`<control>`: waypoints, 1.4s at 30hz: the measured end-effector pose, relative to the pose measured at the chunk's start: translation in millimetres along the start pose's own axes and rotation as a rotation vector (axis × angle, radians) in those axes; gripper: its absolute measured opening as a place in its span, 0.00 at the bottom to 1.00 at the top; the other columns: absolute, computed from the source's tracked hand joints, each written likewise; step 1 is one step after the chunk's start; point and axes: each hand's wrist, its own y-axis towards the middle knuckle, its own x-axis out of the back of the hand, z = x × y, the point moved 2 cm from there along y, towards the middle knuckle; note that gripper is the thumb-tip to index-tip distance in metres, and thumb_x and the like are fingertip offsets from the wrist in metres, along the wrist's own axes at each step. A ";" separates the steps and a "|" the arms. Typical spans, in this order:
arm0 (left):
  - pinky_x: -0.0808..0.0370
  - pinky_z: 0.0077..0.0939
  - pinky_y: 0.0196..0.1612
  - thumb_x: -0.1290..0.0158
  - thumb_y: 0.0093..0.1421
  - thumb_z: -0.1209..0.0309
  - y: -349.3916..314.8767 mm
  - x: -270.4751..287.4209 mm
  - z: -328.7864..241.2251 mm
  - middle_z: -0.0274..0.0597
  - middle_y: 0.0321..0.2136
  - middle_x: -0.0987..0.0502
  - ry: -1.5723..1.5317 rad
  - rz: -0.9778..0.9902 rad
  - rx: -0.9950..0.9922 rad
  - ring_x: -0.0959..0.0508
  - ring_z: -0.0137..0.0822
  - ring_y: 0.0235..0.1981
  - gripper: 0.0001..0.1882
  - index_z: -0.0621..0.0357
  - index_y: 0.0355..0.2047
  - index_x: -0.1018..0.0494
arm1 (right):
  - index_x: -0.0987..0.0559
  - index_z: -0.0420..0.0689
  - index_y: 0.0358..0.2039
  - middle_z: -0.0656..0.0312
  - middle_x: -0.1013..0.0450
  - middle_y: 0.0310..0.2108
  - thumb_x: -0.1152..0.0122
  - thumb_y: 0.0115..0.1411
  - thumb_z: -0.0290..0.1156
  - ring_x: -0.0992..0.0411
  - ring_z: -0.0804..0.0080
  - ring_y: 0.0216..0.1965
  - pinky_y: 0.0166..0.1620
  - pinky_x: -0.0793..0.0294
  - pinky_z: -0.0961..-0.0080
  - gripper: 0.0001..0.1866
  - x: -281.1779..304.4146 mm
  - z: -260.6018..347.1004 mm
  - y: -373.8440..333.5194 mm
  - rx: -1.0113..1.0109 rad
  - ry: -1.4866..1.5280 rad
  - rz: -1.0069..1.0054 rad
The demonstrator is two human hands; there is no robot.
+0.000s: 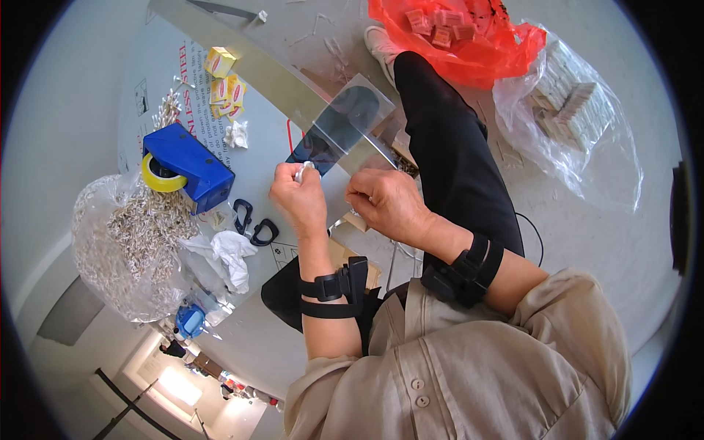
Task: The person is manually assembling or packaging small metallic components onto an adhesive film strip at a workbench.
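Fingers of my left hand pinch a small white bundle near the edge of the grey-blue, film-covered bench, seemingly to steady it; those of my right hand curl nearby, gripping something or nothing, I cannot tell. Leftward sits a blue, boxy tape dispenser, apparently placed within reach. Farther off, small yellow cardboard boxes cluster.

Obstacles left of hands: scissors, dispenser

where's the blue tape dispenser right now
The blue tape dispenser is on the left side of the head view, left of the left hand, beside the clear bag of cotton swabs and below the yellow boxes.
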 end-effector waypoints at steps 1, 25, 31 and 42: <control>0.32 0.31 0.22 0.46 0.44 0.77 -2.0 -2.0 0.9 0.46 0.13 0.29 -0.023 0.012 0.064 0.30 0.37 0.14 0.06 0.68 0.21 0.30 | 0.25 0.39 0.23 0.54 0.30 0.21 0.41 0.47 0.24 0.29 0.55 0.25 0.28 0.31 0.67 0.03 0.7 -0.7 0.2 -0.014 -0.005 0.013; 0.33 0.29 0.21 0.46 0.44 0.77 14.8 3.6 0.0 0.43 0.13 0.30 -0.046 -0.039 0.070 0.32 0.31 0.15 0.05 0.67 0.20 0.30 | 0.25 0.40 0.23 0.54 0.30 0.22 0.41 0.47 0.24 0.29 0.55 0.26 0.29 0.30 0.67 0.03 -2.2 -0.5 -1.2 0.011 0.012 0.004; 0.33 0.30 0.22 0.46 0.44 0.77 -8.9 -3.3 -0.4 0.44 0.13 0.30 -0.043 -0.002 0.092 0.31 0.33 0.14 0.05 0.68 0.19 0.30 | 0.25 0.39 0.23 0.54 0.30 0.22 0.41 0.47 0.24 0.29 0.54 0.26 0.28 0.31 0.67 0.03 0.9 -1.6 -0.4 -0.024 -0.012 0.030; 0.33 0.30 0.22 0.46 0.45 0.77 -5.4 -2.3 -0.2 0.45 0.14 0.29 -0.081 -0.011 0.104 0.31 0.33 0.15 0.06 0.68 0.19 0.31 | 0.25 0.40 0.23 0.54 0.29 0.22 0.41 0.47 0.24 0.29 0.55 0.26 0.28 0.31 0.67 0.03 -1.1 -2.1 -1.2 -0.002 -0.014 0.029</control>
